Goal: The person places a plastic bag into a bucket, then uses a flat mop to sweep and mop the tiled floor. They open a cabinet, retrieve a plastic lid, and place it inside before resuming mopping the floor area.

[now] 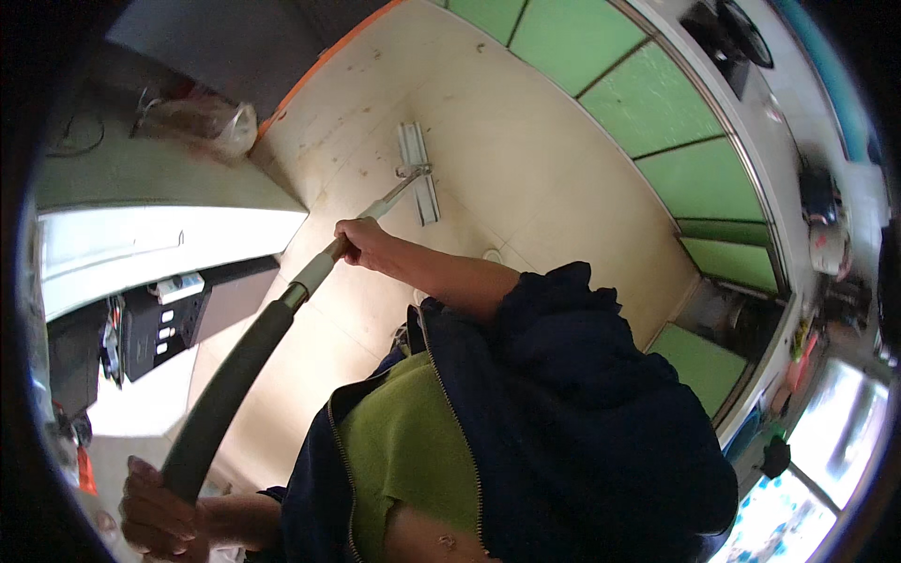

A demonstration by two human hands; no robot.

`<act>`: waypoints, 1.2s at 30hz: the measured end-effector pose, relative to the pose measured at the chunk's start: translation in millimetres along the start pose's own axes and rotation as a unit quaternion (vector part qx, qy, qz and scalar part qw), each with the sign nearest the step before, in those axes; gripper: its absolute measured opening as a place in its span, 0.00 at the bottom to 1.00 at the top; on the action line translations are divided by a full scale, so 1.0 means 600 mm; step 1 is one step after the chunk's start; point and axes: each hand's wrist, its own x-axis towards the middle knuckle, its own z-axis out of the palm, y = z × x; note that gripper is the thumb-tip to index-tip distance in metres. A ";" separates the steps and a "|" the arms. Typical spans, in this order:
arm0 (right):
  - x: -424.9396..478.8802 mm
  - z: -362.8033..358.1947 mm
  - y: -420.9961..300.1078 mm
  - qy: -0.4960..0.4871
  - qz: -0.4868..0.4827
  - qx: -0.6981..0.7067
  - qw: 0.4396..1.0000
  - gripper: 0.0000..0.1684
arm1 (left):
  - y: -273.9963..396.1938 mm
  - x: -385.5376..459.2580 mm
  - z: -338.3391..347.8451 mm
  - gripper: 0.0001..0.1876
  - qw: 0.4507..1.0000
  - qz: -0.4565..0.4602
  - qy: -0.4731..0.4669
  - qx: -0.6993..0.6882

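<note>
A long-handled floor mop (243, 369) slants across the view from lower left to upper middle. Its narrow, light-coloured head (419, 176) rests on beige floor tiles (549, 162). My right hand (360, 243) is wrapped around the middle of the pole, on a metal-coloured stretch between pale sleeves. At the lower left, my left hand (162, 514) grips the top end of the thick dark foam handle. A metal joint links the pole to the mop head. The mop's underside is hidden against the floor.
Green cabinet doors (676, 98) and a light countertop (760, 162) curve along the right. A white cabinet (169, 246) stands on the left, near a clear plastic bag (204, 127). Dark specks (362, 109) dot the floor by an orange edge strip (324, 60).
</note>
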 end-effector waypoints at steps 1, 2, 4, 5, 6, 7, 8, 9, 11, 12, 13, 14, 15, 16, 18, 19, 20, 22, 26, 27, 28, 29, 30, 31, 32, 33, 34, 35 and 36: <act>-0.014 -0.002 -0.016 0.016 -0.027 0.011 0.999 0.08 | -0.017 0.015 0.002 0.11 1.000 0.018 -0.007 0.019; -0.020 -0.009 -0.030 0.045 -0.057 0.042 0.997 0.08 | -0.027 0.027 0.005 0.11 0.998 0.036 -0.012 0.045; -0.028 -0.028 -0.067 0.095 -0.112 0.101 0.984 0.07 | -0.046 0.049 0.018 0.13 0.991 0.077 -0.017 0.104; 0.003 -0.081 -0.085 0.094 -0.150 0.149 0.973 0.07 | -0.086 0.059 0.067 0.15 0.986 0.068 0.018 0.148; 0.038 -0.140 -0.102 0.089 -0.181 0.198 0.959 0.07 | -0.119 0.073 0.121 0.18 0.978 0.056 0.049 0.196; 0.046 -0.163 -0.125 0.085 -0.182 0.251 0.947 0.07 | -0.135 0.084 0.142 0.18 0.993 0.034 -0.036 0.104; 0.053 -0.197 -0.151 0.087 -0.184 0.302 0.931 0.07 | -0.160 0.094 0.160 0.18 0.994 -0.009 -0.112 0.006; 0.065 -0.278 -0.170 0.109 -0.191 0.325 0.920 0.06 | -0.193 0.113 0.239 0.14 0.979 0.043 -0.172 0.104; 0.103 -0.537 -0.218 0.119 -0.214 0.327 0.913 0.05 | -0.246 0.138 0.347 0.12 0.972 0.002 -0.223 0.078; 0.077 -0.700 -0.245 0.133 -0.250 0.310 0.908 0.06 | -0.279 0.145 0.402 0.09 0.959 -0.064 -0.225 -0.160; 0.075 -0.710 -0.247 0.131 -0.221 0.338 0.905 0.06 | -0.298 0.141 0.434 0.06 0.957 -0.093 -0.238 -0.138; 0.057 -0.722 -0.258 0.135 -0.198 0.360 0.901 0.07 | -0.320 0.144 0.464 0.04 0.939 -0.122 -0.284 -0.151; 0.049 -0.687 -0.272 0.191 -0.191 0.368 0.890 0.08 | -0.321 0.149 0.511 0.02 0.934 -0.157 -0.306 -0.101; 0.026 -0.667 -0.297 0.253 -0.193 0.370 0.873 0.11 | -0.345 0.154 0.544 0.03 0.917 -0.134 -0.357 -0.119; -0.040 -0.701 -0.353 0.323 -0.193 0.361 0.853 0.09 | -0.377 0.164 0.638 0.09 0.868 -0.210 -0.420 -0.160; -0.062 -0.764 -0.376 0.330 -0.189 0.358 0.853 0.06 | -0.398 0.173 0.692 0.11 0.850 -0.190 -0.459 -0.178; -0.076 -0.818 -0.399 0.332 -0.179 0.353 0.856 0.07 | -0.421 0.181 0.735 0.11 0.849 -0.133 -0.483 -0.168; -0.064 -0.826 -0.454 0.349 -0.181 0.354 0.849 0.08 | -0.446 0.215 0.807 0.10 0.825 -0.190 -0.468 -0.252; 0.002 -0.796 -0.564 0.344 -0.136 0.399 0.839 0.11 | -0.524 0.329 0.859 0.02 0.893 -0.260 -0.328 -0.166; 0.022 -0.763 -0.588 0.333 -0.117 0.392 0.850 0.09 | -0.512 0.352 0.857 0.03 0.898 -0.306 -0.276 -0.156; 0.047 -0.754 -0.608 0.303 -0.101 0.391 0.863 0.07 | -0.516 0.372 0.851 0.04 0.923 -0.219 -0.293 -0.116; 0.069 -0.740 -0.631 0.290 -0.085 0.382 0.873 0.07 | -0.521 0.393 0.845 0.05 0.928 -0.190 -0.287 -0.141; 0.095 -0.723 -0.652 0.285 -0.067 0.375 0.880 0.06 | -0.524 0.407 0.840 0.05 0.935 -0.181 -0.259 -0.164; 0.119 -0.696 -0.674 0.280 -0.051 0.362 0.887 0.06 | -0.517 0.425 0.832 0.05 0.944 -0.198 -0.227 -0.131; 0.139 -0.664 -0.695 0.271 -0.037 0.352 0.895 0.06 | -0.516 0.442 0.821 0.05 0.950 -0.182 -0.221 -0.123; 0.156 -0.632 -0.716 0.263 -0.027 0.342 0.902 0.06 | -0.512 0.461 0.811 0.05 0.955 -0.165 -0.223 -0.107; 0.162 -0.600 -0.732 0.251 -0.037 0.338 0.906 0.04 | -0.515 0.472 0.799 0.05 0.959 -0.150 -0.222 -0.095; 0.166 -0.560 -0.749 0.233 -0.044 0.335 0.912 0.03 | -0.510 0.482 0.792 0.05 0.964 -0.142 -0.209 -0.084; 0.176 -0.530 -0.764 0.217 -0.054 0.330 0.917 0.06 | -0.504 0.491 0.787 0.05 0.969 -0.133 -0.196 -0.075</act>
